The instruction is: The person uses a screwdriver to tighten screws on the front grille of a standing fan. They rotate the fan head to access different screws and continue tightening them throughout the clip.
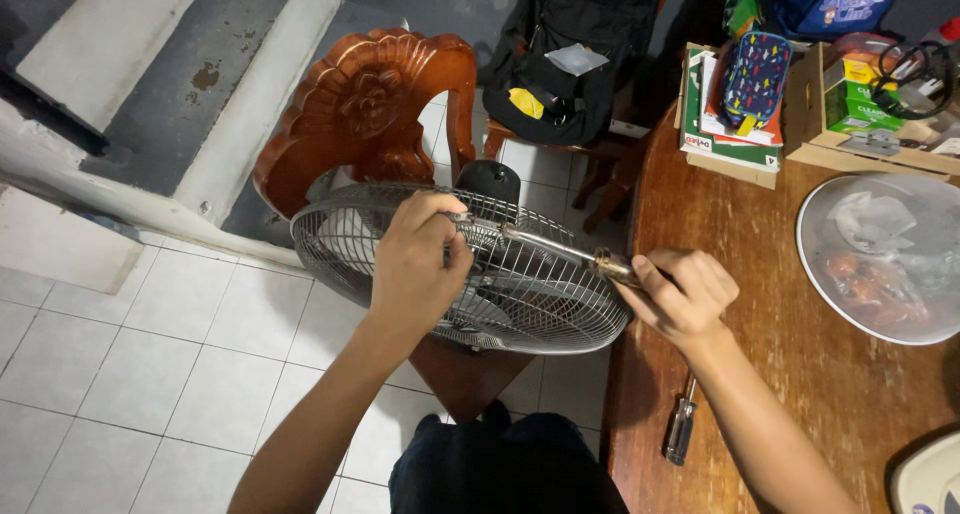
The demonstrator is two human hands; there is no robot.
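A fan with a round wire grille [540, 294] lies face up on the seat of a carved wooden chair [365, 104]. My left hand [415, 264] rests on top of the grille near its middle, fingers curled over the wires. My right hand [680, 294] is closed around the handle of a screwdriver [560, 249], whose metal shaft runs left across the grille toward my left hand. The fan's black motor housing [488, 181] shows behind the grille.
A second screwdriver [682, 429] lies near the edge of the wooden table [800, 374] on the right. A clear domed cover [885, 254] over food, boxes, books [725, 144] and a pencil case sit on the table. A black bag [560, 64] rests on another chair. White floor tiles lie to the left.
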